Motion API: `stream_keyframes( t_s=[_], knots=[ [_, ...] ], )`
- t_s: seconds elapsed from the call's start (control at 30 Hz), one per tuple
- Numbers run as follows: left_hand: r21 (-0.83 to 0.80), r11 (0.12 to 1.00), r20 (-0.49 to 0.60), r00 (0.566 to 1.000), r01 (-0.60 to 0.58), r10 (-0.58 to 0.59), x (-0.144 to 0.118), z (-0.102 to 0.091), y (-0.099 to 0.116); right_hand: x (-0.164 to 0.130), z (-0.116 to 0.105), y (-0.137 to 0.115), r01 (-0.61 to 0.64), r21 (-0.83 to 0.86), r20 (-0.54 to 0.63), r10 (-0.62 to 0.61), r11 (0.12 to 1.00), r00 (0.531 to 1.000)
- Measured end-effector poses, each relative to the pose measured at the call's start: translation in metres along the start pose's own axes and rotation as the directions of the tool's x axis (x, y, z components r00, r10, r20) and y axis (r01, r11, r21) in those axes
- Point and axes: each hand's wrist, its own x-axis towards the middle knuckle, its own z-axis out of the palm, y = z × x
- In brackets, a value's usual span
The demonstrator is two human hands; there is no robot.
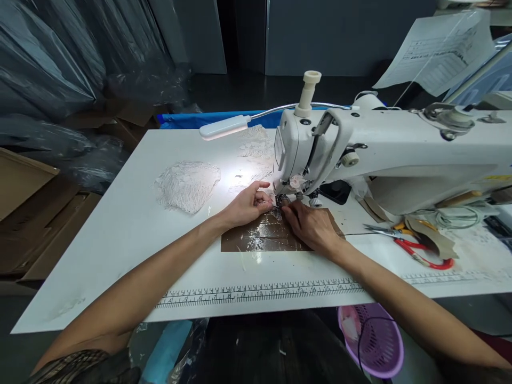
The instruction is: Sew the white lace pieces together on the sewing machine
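My left hand [250, 205] is just left of the sewing machine's presser foot [280, 201]. Its thumb and fingertips are pinched at the edge of a small white lace piece [276, 214], with the index finger raised. On the other side of the foot, my right hand [312, 224] has its fingers bent and pressed together close to the needle area; what they grip is too small to make out. Both hands work over a shiny brown sheet [256, 238] on the table. The white sewing machine [340, 144] stands over them.
Left on the white table [120, 256] lies a lace stack [189, 185]; more lace [256, 141] is behind. A lamp [224, 127] hangs above. At right are a black phone [336, 191] and red-handled scissors [424, 255]. A purple basket [372, 341] stands below the edge.
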Motion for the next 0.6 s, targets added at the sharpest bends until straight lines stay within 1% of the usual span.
stream_keyframes(
  t_s=[0.1,0.2,0.3,0.43,0.6],
  knots=[
    [-0.035,0.999,0.001,0.999,0.037,-0.037,0.002,0.0,-0.001,0.001,0.004,-0.006,-0.002,-0.033,-0.009,0.001,0.999,1.0],
    [-0.035,0.999,0.016,0.999,0.039,-0.038,0.002,0.0,0.0,0.004,0.008,-0.01,-0.036,-0.062,0.017,0.037,0.997,0.999],
    [-0.012,0.999,0.036,0.999,0.036,-0.035,0.002,0.001,0.001,0.008,0.01,-0.013,-0.046,-0.061,0.012,0.047,0.997,0.999],
    [-0.004,0.999,0.038,0.999,0.031,-0.031,0.003,0.001,0.0,0.01,0.014,-0.014,-0.048,-0.018,-0.015,0.047,0.999,0.999],
    [0.047,0.999,0.046,0.999,0.003,-0.005,0.004,0.001,-0.001,0.012,0.015,-0.013,-0.101,0.042,0.006,0.101,0.994,0.995]
  ],
)
